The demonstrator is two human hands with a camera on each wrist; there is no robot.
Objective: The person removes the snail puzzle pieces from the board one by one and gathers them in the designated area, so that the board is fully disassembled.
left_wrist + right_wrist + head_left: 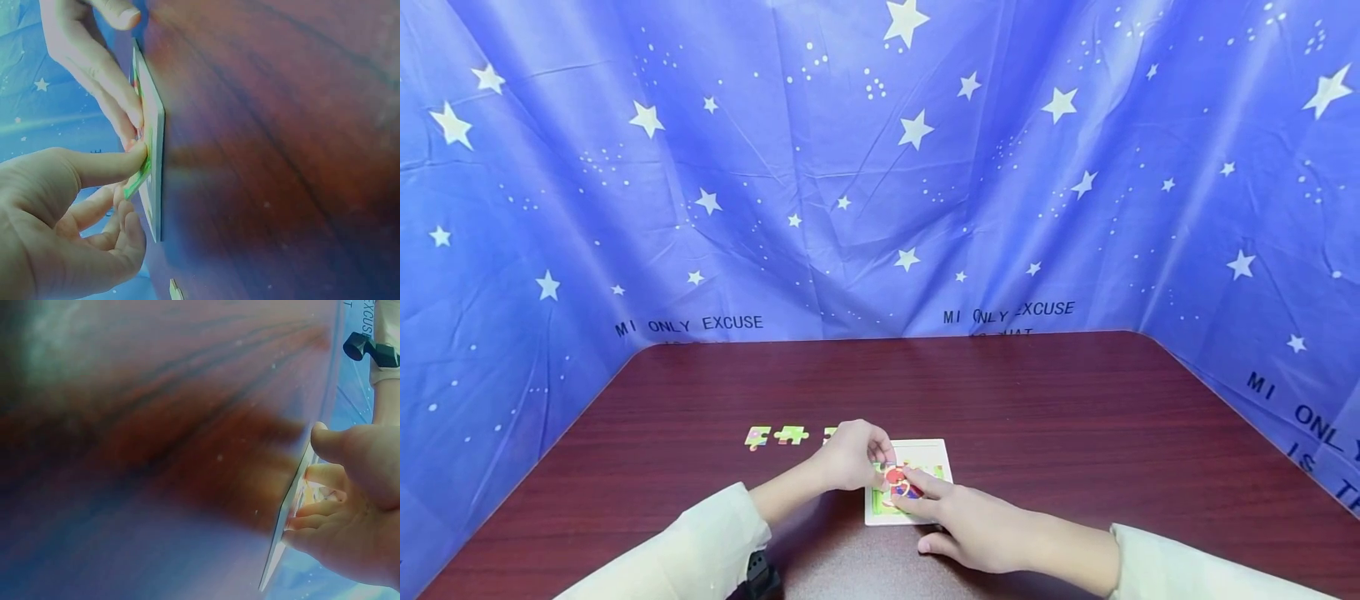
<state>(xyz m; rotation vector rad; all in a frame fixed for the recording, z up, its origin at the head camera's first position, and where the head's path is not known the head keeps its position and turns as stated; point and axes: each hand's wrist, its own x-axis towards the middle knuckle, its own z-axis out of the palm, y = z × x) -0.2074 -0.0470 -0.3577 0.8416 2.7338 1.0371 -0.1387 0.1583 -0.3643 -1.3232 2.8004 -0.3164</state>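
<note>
A white-rimmed puzzle board (925, 450) lies on the table, partly filled with a red, blue and green picture. My left hand (853, 457) is over its left side. In the left wrist view, that hand's thumb and fingers pinch a green-edged puzzle piece (137, 181), tilted against the board. The right hand (973, 521) reaches in from the right, its fingers extended and resting on the assembled picture, thumb held apart. In the right wrist view its fingertips (303, 522) touch the board's face. Part of the picture is hidden beneath both hands.
Two loose puzzle pieces, one pink and green (757, 436) and one mostly green (792, 434), lie left of the board on the dark red table (1037, 400). Another piece (829, 433) is partly hidden behind the left hand. A blue star-patterned curtain (850, 167) surrounds the table.
</note>
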